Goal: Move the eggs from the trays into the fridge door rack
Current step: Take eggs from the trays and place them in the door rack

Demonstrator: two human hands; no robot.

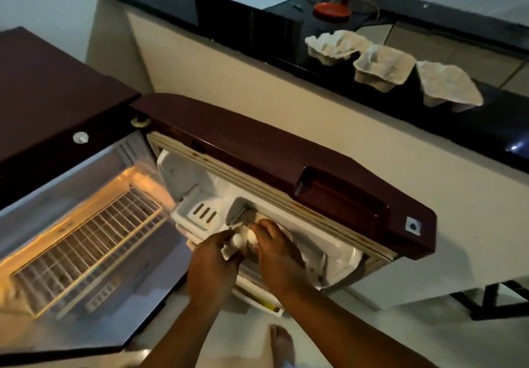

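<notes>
The maroon fridge door (257, 144) stands open with its white inner rack (337, 256) facing me. Both hands are down at that rack. My left hand (211, 264) holds a white egg (237, 240) at its fingertips. My right hand (274, 248) holds a second white egg (252, 236) right beside the first. The rack's egg slots under the hands are mostly hidden. Three grey cardboard egg trays (337, 47) (383, 67) (446, 87) sit in a row on the black counter at the upper right; no eggs show in them.
The lit fridge interior (86, 238) with a wire shelf lies to the left. A small white door bin (200, 210) sits left of the hands. The black counter (200, 9) carries a red lid (332, 11) and a bottle. My bare foot (282, 342) is on the floor.
</notes>
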